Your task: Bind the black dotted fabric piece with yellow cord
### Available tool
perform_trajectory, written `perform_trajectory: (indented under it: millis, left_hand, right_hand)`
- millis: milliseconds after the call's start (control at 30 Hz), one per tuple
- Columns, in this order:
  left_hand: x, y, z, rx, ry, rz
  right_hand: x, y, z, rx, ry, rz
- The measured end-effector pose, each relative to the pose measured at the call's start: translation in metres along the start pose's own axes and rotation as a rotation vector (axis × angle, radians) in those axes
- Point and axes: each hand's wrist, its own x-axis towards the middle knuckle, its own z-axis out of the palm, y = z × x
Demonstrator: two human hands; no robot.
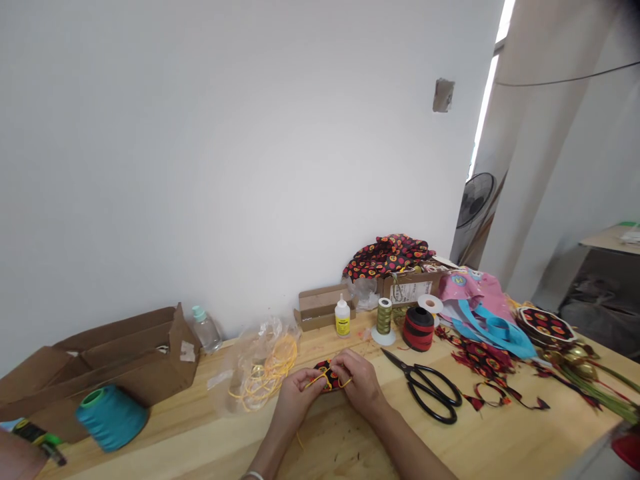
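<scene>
Between my two hands, low over the wooden table, is a small piece of dark patterned fabric (327, 375) with red and yellow motifs. A thin yellow cord (317, 380) runs across it. The fingers of my left hand (296, 395) are pinched on the cord at the fabric's left side, and a loose cord end hangs below. At the right side, my right hand (361, 381) has thumb and fingers closed on the cord, its fingertips touching the fabric. Part of the fabric is hidden behind the fingers.
Large black scissors (430, 387) lie right of my hands. A white glue bottle (343, 319), a green thread spool (384, 317) and a red-black spool (418, 330) stand behind. Left are a bag of yellow cord (265, 373), a teal thread cone (113, 419) and a cardboard box (165, 360).
</scene>
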Motion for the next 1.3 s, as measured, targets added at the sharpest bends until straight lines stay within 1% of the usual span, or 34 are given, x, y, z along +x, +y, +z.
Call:
perform_trajectory:
  millis: [267,367,533,733,1067,1300]
  left_hand:
    - [-0.0001,-0.0005,-0.002,0.043,-0.001,0.035]
    - [-0.001,0.0,-0.0025,0.03,-0.037,0.036]
    - [-0.0024,0.0022,-0.003,0.03,-0.122,0.075]
    - [-0.0014,-0.0014,-0.005,0.042,-0.159,0.09]
    - [-0.0026,-0.0015,-0.0071,0.156,-0.14,0.107]
    - [-0.0028,0.0013,-0.0053,0.179,-0.149,0.076]
  right_hand:
    - [0.0,0.0,0.0028,0.015,0.012,-0.037]
    - [-0.0002,0.0004,0.0031,0.01,0.002,-0.04]
    - [-0.0008,0.0013,0.0037,-0.008,-0.021,-0.034]
    - [-0.0008,-0.0003,0.0041,-0.012,-0.03,-0.057]
    - [-0.0006,-0.0027,0.0031,-0.022,-0.046,-0.049]
    - [-0.0003,-0.0021,0.0021,-0.078,-0.062,0.012]
